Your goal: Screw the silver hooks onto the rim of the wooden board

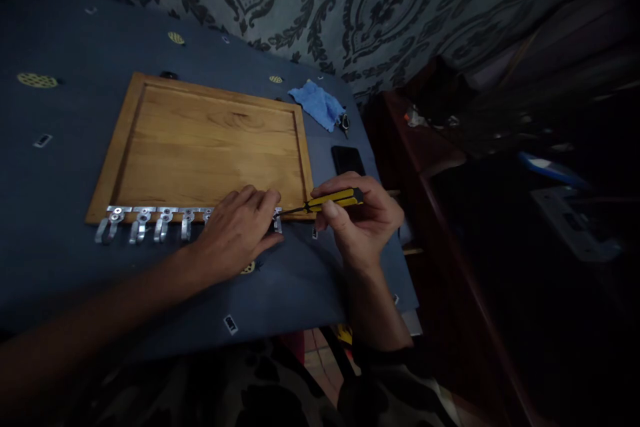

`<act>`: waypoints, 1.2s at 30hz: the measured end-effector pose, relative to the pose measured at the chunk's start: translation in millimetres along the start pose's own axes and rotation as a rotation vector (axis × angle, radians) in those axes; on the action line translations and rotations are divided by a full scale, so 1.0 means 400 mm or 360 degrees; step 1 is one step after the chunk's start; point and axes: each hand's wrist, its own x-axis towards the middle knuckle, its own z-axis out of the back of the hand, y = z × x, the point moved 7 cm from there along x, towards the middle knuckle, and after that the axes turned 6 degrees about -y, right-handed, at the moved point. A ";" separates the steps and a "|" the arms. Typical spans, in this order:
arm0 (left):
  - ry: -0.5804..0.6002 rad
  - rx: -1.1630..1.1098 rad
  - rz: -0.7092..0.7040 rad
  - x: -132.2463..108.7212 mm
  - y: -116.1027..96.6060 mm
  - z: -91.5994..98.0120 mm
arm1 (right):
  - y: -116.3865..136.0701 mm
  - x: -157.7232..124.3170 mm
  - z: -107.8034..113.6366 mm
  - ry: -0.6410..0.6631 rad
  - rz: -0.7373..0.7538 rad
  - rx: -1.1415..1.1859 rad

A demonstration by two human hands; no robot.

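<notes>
Your left hand [235,230] lies palm down on the blue table cover [60,167]. Its fingers are loosely spread and closed round nothing, and the tips press on the hook rail [145,220] at the near edge of the wooden board [210,147]. Your right hand [363,220] is wrapped tight on the yellow-and-black handle of a screwdriver [335,199], with the thumb on the near side and the fingers curled over the top.

The screwdriver lies almost level, and its dark shaft points from your right fingers towards your left fingertips. The tip meets the rail just beside those fingertips, near the board's near right corner. You cannot tell from here whether it sits in a screw.

To the left of your left fingers the rail runs on along the board's edge. Five silver hooks show there, hanging down onto the cover.

Beyond the fingers of both hands the board lies flat. Past your right knuckles, a dark phone [347,160] rests on the cover just off the board's right edge. Farther out still lies a crumpled light-blue cloth [317,103], with keys [345,123] at its right side. Behind it all is the patterned wallpaper [380,7].
</notes>
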 end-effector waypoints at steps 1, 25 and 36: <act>-0.0010 -0.0006 0.0004 0.000 0.000 0.000 | 0.006 0.001 -0.003 0.0033 0.0047 -0.0008; 0.0006 -0.0025 0.0006 0.001 -0.001 0.004 | 0.016 0.012 0.025 -0.0251 0.0232 -0.0245; 0.0051 -0.0066 0.0036 0.003 -0.002 0.004 | 0.010 0.007 0.014 -0.0162 0.0138 -0.0130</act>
